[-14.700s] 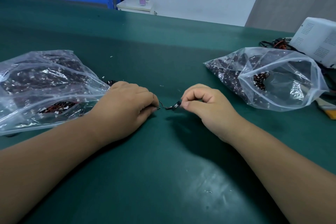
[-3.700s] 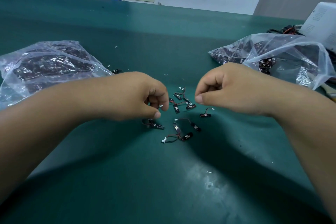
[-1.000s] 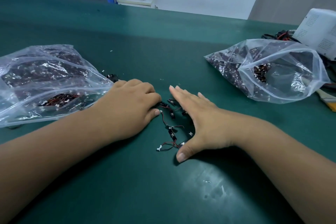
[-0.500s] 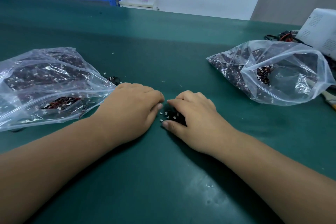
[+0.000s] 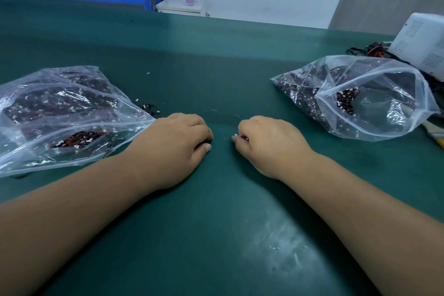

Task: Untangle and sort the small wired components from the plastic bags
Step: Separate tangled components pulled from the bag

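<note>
My right hand [image 5: 269, 144] lies curled on the green table [image 5: 216, 223] and grips a small bunch of wired components [image 5: 238, 136]; only white connectors peek out at its fingertips. My left hand [image 5: 173, 146] rests a short gap to the left with its fingers curled under, and nothing shows in it. A clear plastic bag [image 5: 60, 113] full of dark wired components lies to the left, its mouth beside my left wrist. A second clear bag [image 5: 360, 94] stands at the right, mouth open toward me, partly filled.
A few loose components [image 5: 150, 107] lie by the left bag's far corner. A white box device [image 5: 425, 43] and tangled cables [image 5: 372, 49] sit behind the right bag. A brush handle [image 5: 434, 132] pokes out under that bag. Small white specks dot the table.
The loose components spread between my hands a second ago were swept together under my right hand, which closed on them and has moved slightly right, opening a gap to my left hand.
</note>
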### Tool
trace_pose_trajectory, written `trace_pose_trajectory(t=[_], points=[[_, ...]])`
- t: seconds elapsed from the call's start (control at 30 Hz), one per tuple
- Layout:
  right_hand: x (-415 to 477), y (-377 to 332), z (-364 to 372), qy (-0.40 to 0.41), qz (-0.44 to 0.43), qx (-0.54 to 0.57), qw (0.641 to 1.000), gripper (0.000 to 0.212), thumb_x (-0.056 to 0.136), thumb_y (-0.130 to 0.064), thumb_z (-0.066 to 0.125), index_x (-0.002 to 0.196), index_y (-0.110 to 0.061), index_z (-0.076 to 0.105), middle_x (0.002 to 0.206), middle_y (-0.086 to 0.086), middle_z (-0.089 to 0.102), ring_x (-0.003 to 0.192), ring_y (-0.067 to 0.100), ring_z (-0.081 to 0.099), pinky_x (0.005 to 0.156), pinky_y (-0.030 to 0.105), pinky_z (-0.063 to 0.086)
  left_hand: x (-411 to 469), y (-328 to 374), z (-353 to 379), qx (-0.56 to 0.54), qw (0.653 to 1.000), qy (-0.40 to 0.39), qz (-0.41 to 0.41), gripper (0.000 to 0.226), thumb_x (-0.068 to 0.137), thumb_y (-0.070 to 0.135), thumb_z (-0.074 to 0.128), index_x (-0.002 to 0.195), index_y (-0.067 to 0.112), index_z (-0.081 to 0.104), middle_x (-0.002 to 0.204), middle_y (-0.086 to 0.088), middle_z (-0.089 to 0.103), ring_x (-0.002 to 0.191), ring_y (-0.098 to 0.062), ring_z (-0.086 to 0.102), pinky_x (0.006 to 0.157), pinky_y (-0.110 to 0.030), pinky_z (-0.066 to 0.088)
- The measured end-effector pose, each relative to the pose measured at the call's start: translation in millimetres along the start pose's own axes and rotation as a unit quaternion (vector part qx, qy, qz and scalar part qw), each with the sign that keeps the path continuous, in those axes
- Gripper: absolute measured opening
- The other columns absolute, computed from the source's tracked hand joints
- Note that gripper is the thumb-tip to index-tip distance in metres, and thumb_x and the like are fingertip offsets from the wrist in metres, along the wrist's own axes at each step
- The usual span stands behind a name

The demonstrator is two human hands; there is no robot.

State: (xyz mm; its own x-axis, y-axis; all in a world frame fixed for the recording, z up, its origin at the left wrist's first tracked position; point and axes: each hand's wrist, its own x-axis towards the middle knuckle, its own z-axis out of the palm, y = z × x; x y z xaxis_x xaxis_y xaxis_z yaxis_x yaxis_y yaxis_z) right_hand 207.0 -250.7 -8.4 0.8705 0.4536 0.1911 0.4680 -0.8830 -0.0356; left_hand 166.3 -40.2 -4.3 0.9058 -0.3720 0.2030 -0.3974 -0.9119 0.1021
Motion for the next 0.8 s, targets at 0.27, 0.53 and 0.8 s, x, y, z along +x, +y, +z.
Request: trace_pose_trajectory(t=[0.27, 0.53, 0.8], points=[[-8.8, 0.1, -7.2, 0.085, 0.058, 0.201, 0.974, 0.045, 0.093, -0.035, 0.059, 0.058, -0.014, 0.04, 0.059, -0.005, 0.053, 0.061, 0.021, 0.05, 0.053, 0.037, 0.039, -3.4, 9.2, -3.7, 0.079, 0.993, 0.075, 0.048, 0.047, 0.095, 0.053, 0.045, 0.128, 0.021, 0.059, 0.125, 0.004, 0.06, 0.116, -0.023, 0.057, 0.095, -0.045, 0.047], [-14.6, -26.6, -34.8, -0.123, 0.275, 0.888, 0.348, 0.028, 0.088, -0.025, 0.053, 0.06, -0.023, 0.049, 0.048, -0.009, 0.035, 0.033, 0.005, 0.028, 0.034, 0.015, 0.014, -13.1, 44.5, -6.5, 0.084, 0.961, 0.185, 0.185, 0.08, 0.096, 0.064, 0.039, 0.151, 0.007, 0.032, 0.159, -0.011, 0.031, 0.148, -0.029, 0.027, 0.115, -0.054, 0.03], [-22.5, -36.2, -37.9, -0.212, 0.239, 0.899, 0.298, 0.033, 0.093, -0.036, 0.047, 0.072, -0.023, 0.068, 0.06, -0.011, 0.056, 0.044, 0.008, 0.053, 0.042, 0.019, 0.035, -14.8, 41.9, -8.6, 0.12, 0.962, 0.14, 0.202, 0.068, 0.101, 0.054, 0.021, 0.149, 0.009, 0.039, 0.159, -0.008, 0.031, 0.149, -0.029, 0.023, 0.115, -0.057, 0.028]])
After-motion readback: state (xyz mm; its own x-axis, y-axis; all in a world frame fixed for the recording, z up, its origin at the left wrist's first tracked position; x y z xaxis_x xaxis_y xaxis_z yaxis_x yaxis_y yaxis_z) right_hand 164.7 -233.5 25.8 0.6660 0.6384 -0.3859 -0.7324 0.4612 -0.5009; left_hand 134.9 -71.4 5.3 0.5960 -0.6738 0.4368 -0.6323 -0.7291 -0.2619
